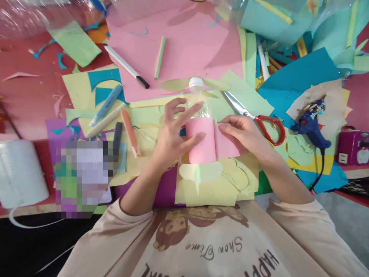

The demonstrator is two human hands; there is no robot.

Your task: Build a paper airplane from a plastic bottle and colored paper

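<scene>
A clear plastic bottle (pixel 206 111) with a white cap lies or stands in front of me; I cannot tell which. Pink paper (pixel 201 144) wraps its lower body, and a loose flap (pixel 226 144) sticks out to the right. My left hand (pixel 177 130) rests over the bottle, fingers spread, the thumb on the pink wrap and a fingertip near the neck. Between thumb and fingers, my right hand (pixel 240 129) pinches the flap's upper edge. Pale green leaf-shaped paper (pixel 213 172) lies just below the bottle's base, with more leaf shapes (pixel 175 84) beside the cap.
Red-handled scissors (pixel 269 129) lie right of my right hand. Farther right is a blue glue gun (pixel 313 129) with a cord. Markers (pixel 106 104), a white pen (pixel 127 67), a pink sheet (pixel 187 46) and paper scraps cover the table. A white container (pixel 23 173) stands left.
</scene>
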